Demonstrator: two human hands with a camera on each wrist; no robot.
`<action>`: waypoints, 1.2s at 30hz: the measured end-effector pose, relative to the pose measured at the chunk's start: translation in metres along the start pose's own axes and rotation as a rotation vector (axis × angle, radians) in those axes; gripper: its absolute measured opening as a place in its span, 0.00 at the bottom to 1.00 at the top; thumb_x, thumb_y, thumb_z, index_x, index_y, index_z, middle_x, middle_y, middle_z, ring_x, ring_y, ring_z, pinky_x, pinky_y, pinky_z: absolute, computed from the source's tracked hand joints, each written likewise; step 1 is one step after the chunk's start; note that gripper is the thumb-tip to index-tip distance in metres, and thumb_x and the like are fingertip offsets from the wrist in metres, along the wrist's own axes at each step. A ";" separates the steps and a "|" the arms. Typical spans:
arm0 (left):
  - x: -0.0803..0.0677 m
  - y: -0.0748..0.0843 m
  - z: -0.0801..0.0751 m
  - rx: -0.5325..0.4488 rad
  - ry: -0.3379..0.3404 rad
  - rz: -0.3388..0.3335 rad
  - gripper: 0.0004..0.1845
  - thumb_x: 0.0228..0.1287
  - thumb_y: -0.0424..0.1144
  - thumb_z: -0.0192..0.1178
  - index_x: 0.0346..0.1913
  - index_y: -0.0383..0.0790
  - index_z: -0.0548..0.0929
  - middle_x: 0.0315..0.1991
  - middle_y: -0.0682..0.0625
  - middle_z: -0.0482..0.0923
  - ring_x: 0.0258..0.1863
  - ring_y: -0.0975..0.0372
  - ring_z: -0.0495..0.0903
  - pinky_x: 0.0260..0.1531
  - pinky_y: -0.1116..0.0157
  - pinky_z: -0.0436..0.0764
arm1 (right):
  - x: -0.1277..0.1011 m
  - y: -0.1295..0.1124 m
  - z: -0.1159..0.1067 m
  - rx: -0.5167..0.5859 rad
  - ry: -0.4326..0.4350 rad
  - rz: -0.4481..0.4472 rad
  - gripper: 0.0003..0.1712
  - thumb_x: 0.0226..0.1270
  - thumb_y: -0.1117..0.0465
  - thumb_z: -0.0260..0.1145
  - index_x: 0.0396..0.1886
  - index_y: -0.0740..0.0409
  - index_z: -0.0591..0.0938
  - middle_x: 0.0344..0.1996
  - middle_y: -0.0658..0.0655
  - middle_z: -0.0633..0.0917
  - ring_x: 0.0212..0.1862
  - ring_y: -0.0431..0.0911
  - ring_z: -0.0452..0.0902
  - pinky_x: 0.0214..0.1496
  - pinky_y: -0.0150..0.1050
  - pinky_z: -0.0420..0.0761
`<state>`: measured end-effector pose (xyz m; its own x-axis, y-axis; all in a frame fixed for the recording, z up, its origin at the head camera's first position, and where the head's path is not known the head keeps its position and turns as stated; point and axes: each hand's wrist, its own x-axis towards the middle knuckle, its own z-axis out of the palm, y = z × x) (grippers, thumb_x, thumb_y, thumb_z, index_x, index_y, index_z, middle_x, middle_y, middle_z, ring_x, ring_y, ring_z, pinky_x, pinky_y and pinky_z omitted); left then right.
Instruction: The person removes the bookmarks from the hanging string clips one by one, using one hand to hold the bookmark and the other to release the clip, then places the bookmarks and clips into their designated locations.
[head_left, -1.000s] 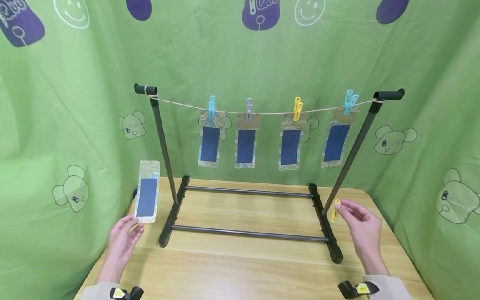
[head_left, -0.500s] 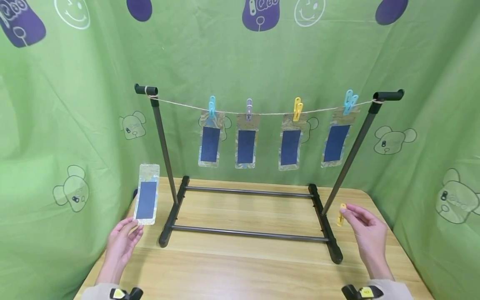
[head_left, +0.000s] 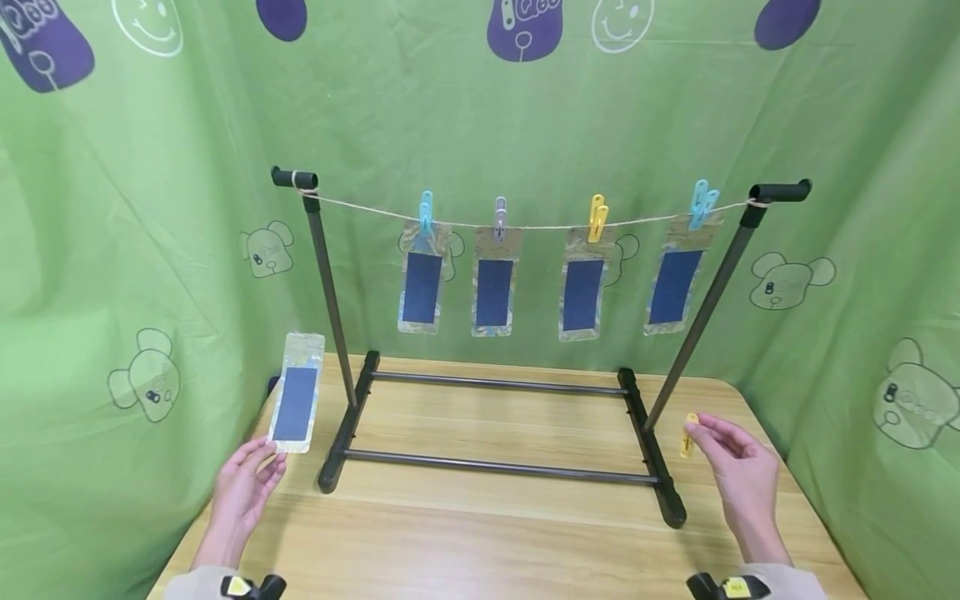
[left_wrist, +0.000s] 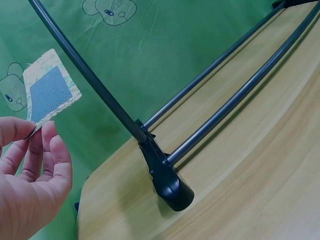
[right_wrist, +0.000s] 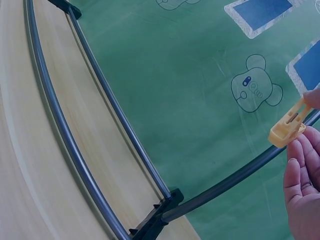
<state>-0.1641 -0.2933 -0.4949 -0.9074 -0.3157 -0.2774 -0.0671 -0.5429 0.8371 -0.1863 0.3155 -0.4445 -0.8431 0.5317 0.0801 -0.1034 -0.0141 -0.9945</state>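
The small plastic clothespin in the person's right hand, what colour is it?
Yellow. The small plastic clothespin shows best in the right wrist view, pinched by the right hand.

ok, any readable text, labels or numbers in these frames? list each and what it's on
"Qoo", partly cut off by the frame's top edge: purple shape printed on the green backdrop.
Yellow tags on the wrist straps: too small to read.
Hanging pouches, held pouch, yellow clothespin: no legible text.

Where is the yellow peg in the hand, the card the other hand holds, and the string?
yellow clothespin (head_left: 687, 434), head view, its middle.
card (head_left: 296, 403), head view, blue panel.
string (head_left: 540, 226), head view, mid-span.
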 end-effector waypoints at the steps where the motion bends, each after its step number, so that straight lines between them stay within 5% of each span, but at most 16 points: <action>1: 0.000 0.000 -0.001 -0.002 0.004 -0.004 0.07 0.67 0.30 0.59 0.34 0.45 0.82 0.34 0.52 0.79 0.31 0.64 0.81 0.41 0.71 0.83 | 0.001 0.001 -0.001 -0.003 0.003 0.004 0.15 0.53 0.66 0.77 0.41 0.59 0.87 0.30 0.44 0.87 0.31 0.34 0.81 0.33 0.20 0.77; 36: 0.006 -0.014 -0.019 0.026 0.090 -0.069 0.10 0.67 0.32 0.60 0.32 0.51 0.86 0.35 0.54 0.80 0.34 0.65 0.81 0.44 0.73 0.81 | 0.009 0.031 -0.023 -0.125 0.042 0.101 0.22 0.50 0.58 0.80 0.45 0.56 0.86 0.29 0.41 0.86 0.33 0.33 0.80 0.36 0.18 0.76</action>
<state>-0.1606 -0.3019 -0.5174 -0.8594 -0.3473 -0.3752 -0.1400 -0.5461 0.8259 -0.1851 0.3394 -0.4758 -0.8228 0.5679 -0.0212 0.0494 0.0343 -0.9982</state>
